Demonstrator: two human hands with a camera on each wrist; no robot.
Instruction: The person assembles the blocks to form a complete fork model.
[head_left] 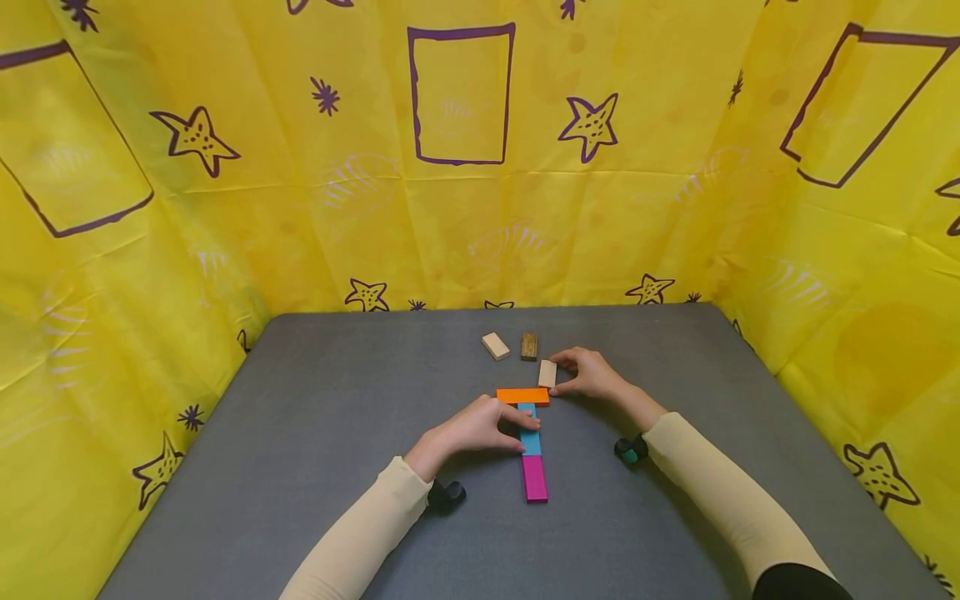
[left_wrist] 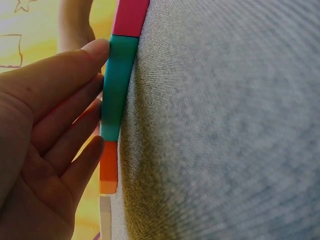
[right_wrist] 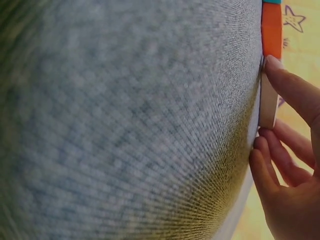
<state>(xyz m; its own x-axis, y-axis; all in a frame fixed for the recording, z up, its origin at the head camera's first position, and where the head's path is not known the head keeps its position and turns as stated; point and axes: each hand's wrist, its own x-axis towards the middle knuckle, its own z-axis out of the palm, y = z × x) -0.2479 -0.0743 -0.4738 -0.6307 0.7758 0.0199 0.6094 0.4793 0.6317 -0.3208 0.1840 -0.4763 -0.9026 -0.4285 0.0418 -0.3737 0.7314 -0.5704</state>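
Blocks lie flat on the grey table in a T shape: an orange block across the top, a blue block below it and a magenta block nearest me. My left hand rests on the blue block, its fingertips and thumb touching it with the fingers fairly straight; this also shows in the left wrist view. With thumb and fingers, my right hand pinches a light wooden block by its two ends. That block lies just beyond the orange block's right end.
Behind the T, another light wooden block lies at an angle, and a dark brown wooden block stands to its right. Yellow patterned cloth surrounds the table at the back and both sides.
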